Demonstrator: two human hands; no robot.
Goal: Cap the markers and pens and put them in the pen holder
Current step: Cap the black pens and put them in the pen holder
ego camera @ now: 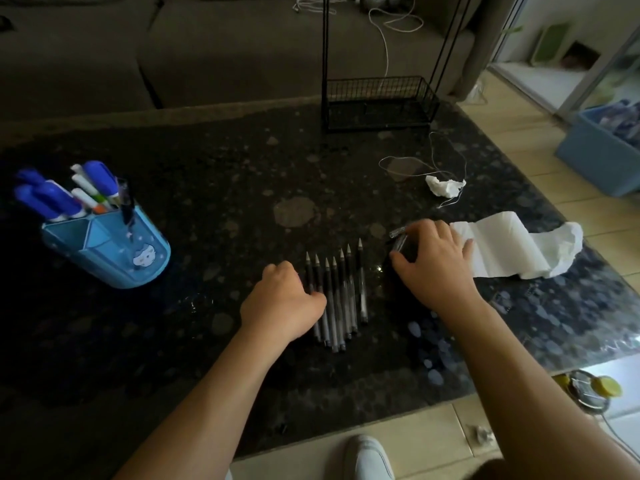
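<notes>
Lying side by side on the dark speckled table [214, 174], a row of uncapped pens [341, 299] is seen near the middle, tips pointing to the far side. The left hand [285, 303] is loosely curled, knuckles up, and is pressed against the left edge of the row; whether a pen is pinched in it cannot be told. Just right of the row, the right hand [434, 263] is spread palm-down with fingers apart over a small heap of clear pen caps [398, 237], a few of which are seen past the fingertips. Far to the left, a blue pen holder [107, 252] is stood on the table, already filled with blue-capped markers [52, 199] and one capped pen. A partly unrolled roll of white paper [509, 249] is laid right of the right hand, touching it or nearly so. Farther off, a crumpled tissue [445, 186] and a thin white cord [446, 150] are seen, and a black wire basket [379, 102] is placed at the far edge.
</notes>
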